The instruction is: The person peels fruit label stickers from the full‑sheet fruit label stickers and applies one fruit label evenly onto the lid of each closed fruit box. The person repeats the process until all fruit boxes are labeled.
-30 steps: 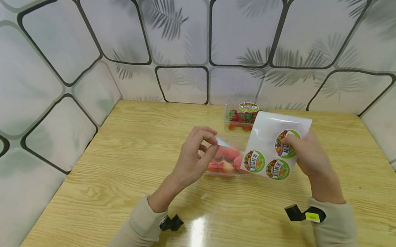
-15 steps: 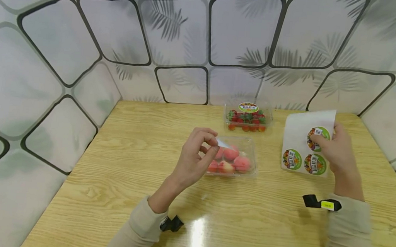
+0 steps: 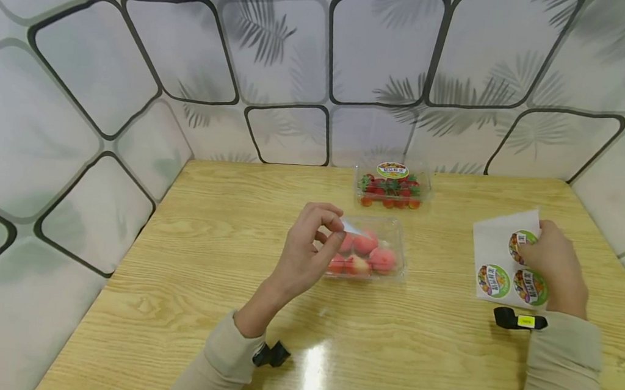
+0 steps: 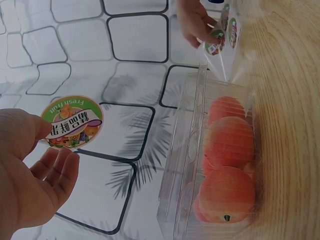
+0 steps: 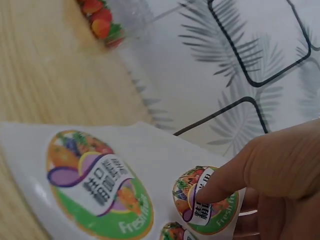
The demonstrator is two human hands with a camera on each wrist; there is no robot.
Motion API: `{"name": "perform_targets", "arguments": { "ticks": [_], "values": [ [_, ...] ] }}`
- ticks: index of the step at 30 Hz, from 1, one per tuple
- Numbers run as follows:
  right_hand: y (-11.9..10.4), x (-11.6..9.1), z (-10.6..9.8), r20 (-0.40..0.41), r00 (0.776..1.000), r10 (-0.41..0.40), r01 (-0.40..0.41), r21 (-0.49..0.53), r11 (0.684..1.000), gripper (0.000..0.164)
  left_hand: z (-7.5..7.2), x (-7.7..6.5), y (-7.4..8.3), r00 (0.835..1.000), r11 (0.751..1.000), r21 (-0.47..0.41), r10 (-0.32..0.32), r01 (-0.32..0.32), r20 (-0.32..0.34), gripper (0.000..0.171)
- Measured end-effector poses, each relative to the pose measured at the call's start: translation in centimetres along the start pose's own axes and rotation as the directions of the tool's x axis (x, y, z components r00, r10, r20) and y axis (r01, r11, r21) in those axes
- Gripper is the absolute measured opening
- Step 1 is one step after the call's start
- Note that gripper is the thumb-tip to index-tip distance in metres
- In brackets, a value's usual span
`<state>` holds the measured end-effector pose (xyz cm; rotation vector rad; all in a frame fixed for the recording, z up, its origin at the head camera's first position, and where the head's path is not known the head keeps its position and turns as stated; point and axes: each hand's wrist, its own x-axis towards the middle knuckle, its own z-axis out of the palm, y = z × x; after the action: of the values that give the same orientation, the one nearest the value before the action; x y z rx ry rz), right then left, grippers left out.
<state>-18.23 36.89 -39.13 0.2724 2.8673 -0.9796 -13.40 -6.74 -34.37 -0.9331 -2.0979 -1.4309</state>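
My left hand (image 3: 308,253) pinches one oval fruit label sticker (image 4: 75,120) by its edge, above the left side of a clear plastic box (image 3: 397,238). Inside that box lie several red-pink peaches (image 4: 227,192). In the left wrist view the sticker's printed face shows, and it hangs apart from the box. Far to the right, my right hand (image 3: 560,266) grips a white sticker sheet (image 3: 499,237), thumb on top over one printed label and fingers behind. Three round fruit labels (image 5: 97,185) show on the sheet, which is close over the table.
Behind the peach box, near the wall (image 3: 287,132), stands a clear box of strawberries (image 3: 392,189) with an oval label on its lid. The light wooden table (image 3: 220,243) runs up to the patterned wall at the back and left.
My right hand has carried the sticker sheet to the right, away from the peach box, and then lowered it toward the table. The left hand stays in place with its sticker.
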Motion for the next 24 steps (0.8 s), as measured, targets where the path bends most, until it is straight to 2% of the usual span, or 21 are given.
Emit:
{"name": "perform_targets", "arguments": {
  "ticks": [4,6,8,10,12,16,18,24],
  "values": [
    [0.6,0.2,0.2,-0.044,0.996,0.082,-0.085,-0.069,0.994,0.079,0.0,0.0,0.0,1.0,1.0,-0.004,-0.003,0.003,-0.004,0.004],
    [0.8,0.4,0.4,-0.078,0.99,0.116,-0.122,-0.075,0.99,0.089,0.0,-0.1,-0.1,1.0,1.0,-0.004,-0.002,0.002,-0.007,0.006],
    [1.1,0.6,0.8,-0.11,0.984,0.137,-0.144,-0.065,0.987,0.09,0.1,-0.1,-0.1,1.0,1.0,-0.005,0.001,-0.001,-0.01,0.005],
    [1.4,0.7,1.1,-0.134,0.982,0.136,-0.145,-0.059,0.988,0.082,0.1,-0.1,-0.2,1.0,1.0,-0.004,0.006,-0.006,-0.01,0.006],
    [1.7,0.9,1.3,-0.142,0.983,0.116,-0.128,-0.081,0.988,0.064,0.1,-0.1,-0.3,1.0,1.0,-0.005,0.009,-0.009,-0.008,0.014],
    [2.2,0.9,1.6,-0.116,0.992,0.05,-0.066,-0.139,0.988,0.039,0.1,-0.1,-0.3,1.0,1.0,-0.008,0.012,-0.012,-0.006,0.025],
    [2.2,0.9,1.8,-0.105,0.994,0.031,-0.046,-0.147,0.988,0.036,0.1,-0.1,-0.3,1.0,1.0,-0.006,0.01,-0.01,-0.007,0.026],
    [2.1,1.0,2.0,-0.076,0.997,0.028,-0.04,-0.165,0.986,0.041,0.0,-0.1,-0.4,1.0,1.0,-0.005,0.003,-0.003,-0.008,0.026]
  ]
}}
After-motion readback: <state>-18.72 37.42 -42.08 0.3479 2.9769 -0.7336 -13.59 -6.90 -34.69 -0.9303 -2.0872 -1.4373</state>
